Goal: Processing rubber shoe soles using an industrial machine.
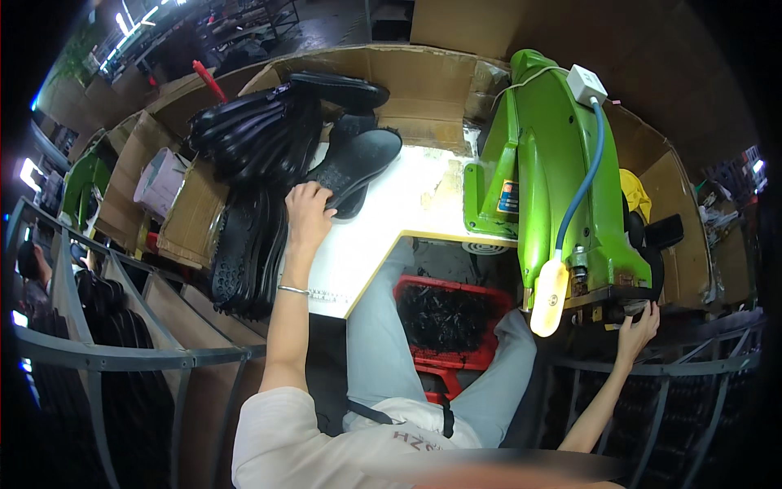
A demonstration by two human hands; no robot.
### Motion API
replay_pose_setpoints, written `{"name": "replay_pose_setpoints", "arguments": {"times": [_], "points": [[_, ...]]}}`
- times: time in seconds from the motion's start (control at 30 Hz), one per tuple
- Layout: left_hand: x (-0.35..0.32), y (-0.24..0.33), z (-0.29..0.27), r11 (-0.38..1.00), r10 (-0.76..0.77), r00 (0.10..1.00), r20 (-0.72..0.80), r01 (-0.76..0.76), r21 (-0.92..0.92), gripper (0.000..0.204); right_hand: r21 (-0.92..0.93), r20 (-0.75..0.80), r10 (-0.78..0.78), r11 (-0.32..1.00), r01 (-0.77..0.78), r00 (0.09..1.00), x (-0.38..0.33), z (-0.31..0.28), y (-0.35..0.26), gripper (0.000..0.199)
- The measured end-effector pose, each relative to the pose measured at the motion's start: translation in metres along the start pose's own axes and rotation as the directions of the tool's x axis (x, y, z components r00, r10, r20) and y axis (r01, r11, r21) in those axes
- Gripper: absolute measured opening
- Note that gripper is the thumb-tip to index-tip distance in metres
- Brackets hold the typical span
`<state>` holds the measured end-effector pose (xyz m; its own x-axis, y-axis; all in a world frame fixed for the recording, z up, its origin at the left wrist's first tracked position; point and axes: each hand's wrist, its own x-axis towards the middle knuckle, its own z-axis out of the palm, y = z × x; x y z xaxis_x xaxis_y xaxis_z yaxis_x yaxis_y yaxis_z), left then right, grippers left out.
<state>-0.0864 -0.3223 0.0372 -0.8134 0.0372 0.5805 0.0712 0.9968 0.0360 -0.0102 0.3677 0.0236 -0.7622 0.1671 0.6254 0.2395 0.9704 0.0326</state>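
Note:
My left hand (309, 213) is at the left of the white worktop (407, 191), its fingers curled on the near edge of a black shoe sole (358, 159). That sole lies partly over another one. Beside it, more black soles (257, 134) are stacked in a thick bundle, and a further row of soles (248, 244) stands along the worktop's left side. My right hand (639, 330) is raised to the front end of a green machine (558, 163), its fingers bent against the machine's lower right edge. What those fingers grip there is too small to make out.
Cardboard walls (391, 69) border the worktop. A yellow-white lamp (550, 297) on a blue cable hangs at the machine's front. A red tray (448, 322) with black scraps sits between my legs. Metal racks (163, 359) stand left and right, and a pale bucket (161, 181) is at the left.

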Motion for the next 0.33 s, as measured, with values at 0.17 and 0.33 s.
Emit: {"name": "replay_pose_setpoints", "arguments": {"times": [0.17,0.33], "points": [[0.007,-0.013,-0.005,0.945,-0.123,0.992,0.042,0.13,-0.301,0.025,0.253,-0.047,0.02,0.967,-0.008,0.999,-0.046,-0.005,-0.041,0.033],[-0.005,0.019,-0.065,0.936,-0.124,0.987,-0.1,0.083,-0.342,0.023,0.652,0.122,0.134,0.736,-0.182,0.983,-0.097,0.009,-0.106,0.029]]}}
